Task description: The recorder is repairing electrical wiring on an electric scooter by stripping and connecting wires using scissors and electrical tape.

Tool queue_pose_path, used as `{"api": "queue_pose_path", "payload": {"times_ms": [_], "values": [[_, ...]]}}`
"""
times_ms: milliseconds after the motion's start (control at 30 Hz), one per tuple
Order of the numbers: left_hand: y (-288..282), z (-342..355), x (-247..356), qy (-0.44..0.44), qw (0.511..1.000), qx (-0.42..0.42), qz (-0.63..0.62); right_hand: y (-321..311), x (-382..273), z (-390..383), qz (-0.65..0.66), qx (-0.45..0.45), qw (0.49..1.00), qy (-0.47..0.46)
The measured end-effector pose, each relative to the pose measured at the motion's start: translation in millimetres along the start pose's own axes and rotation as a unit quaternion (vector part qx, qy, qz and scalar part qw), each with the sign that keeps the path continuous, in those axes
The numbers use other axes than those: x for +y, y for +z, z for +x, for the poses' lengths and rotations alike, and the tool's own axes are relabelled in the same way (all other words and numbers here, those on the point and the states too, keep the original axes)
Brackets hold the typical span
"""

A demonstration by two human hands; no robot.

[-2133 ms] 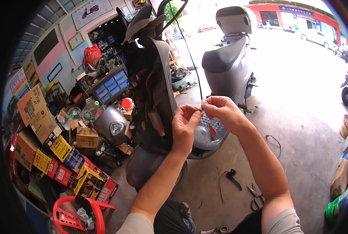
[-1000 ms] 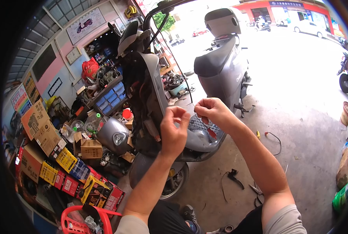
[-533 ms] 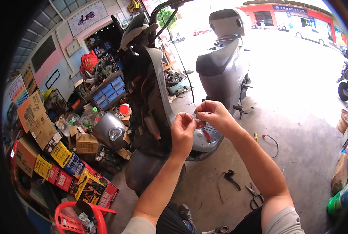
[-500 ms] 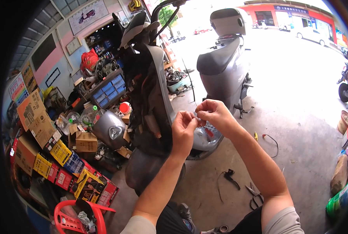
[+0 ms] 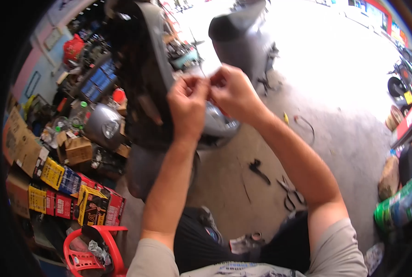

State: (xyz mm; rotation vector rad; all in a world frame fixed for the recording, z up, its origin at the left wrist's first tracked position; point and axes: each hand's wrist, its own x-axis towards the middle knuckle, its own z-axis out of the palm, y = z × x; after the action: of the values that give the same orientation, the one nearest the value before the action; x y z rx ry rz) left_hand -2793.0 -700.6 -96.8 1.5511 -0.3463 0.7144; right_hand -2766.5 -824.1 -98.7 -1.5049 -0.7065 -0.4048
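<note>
My left hand (image 5: 187, 104) and my right hand (image 5: 235, 94) are raised in front of me, fingertips nearly meeting. Both sets of fingers are pinched together. Whatever they hold is too small and blurred to name. A thin dark strand shows just above the fingertips; I cannot tell if it is in my grip. Behind my hands stands a dark scooter (image 5: 139, 69) with part of its front bodywork off. On the floor below lie a black lever (image 5: 260, 171) and a pair of scissors (image 5: 290, 194) with dark handles.
A second grey scooter (image 5: 240, 44) stands beyond my hands. Left are a grey headlight cover (image 5: 103, 123), cardboard boxes (image 5: 78, 150), coloured cartons (image 5: 95, 205) and a red plastic chair (image 5: 108, 242). A short cable (image 5: 311, 129) lies right; farther right is a green bag (image 5: 402, 201).
My view has tilted downward and shifted to the right, so the scene sits higher and more to the left. My two hands stay pinched close together.
</note>
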Motion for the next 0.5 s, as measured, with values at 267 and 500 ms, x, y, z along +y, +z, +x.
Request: {"api": "queue_pose_path", "payload": {"times_ms": [267,500], "values": [[6.6,6.8,-7.9,-0.003,1.000,-0.007,0.004,-8.2,8.9,-4.0,-0.121,0.032,0.991,-0.037],[-3.1,6.1,-18.6,0.029,0.999,-0.019,0.041,-8.6,5.0,-10.7,-0.033,0.024,0.999,-0.008]]}}
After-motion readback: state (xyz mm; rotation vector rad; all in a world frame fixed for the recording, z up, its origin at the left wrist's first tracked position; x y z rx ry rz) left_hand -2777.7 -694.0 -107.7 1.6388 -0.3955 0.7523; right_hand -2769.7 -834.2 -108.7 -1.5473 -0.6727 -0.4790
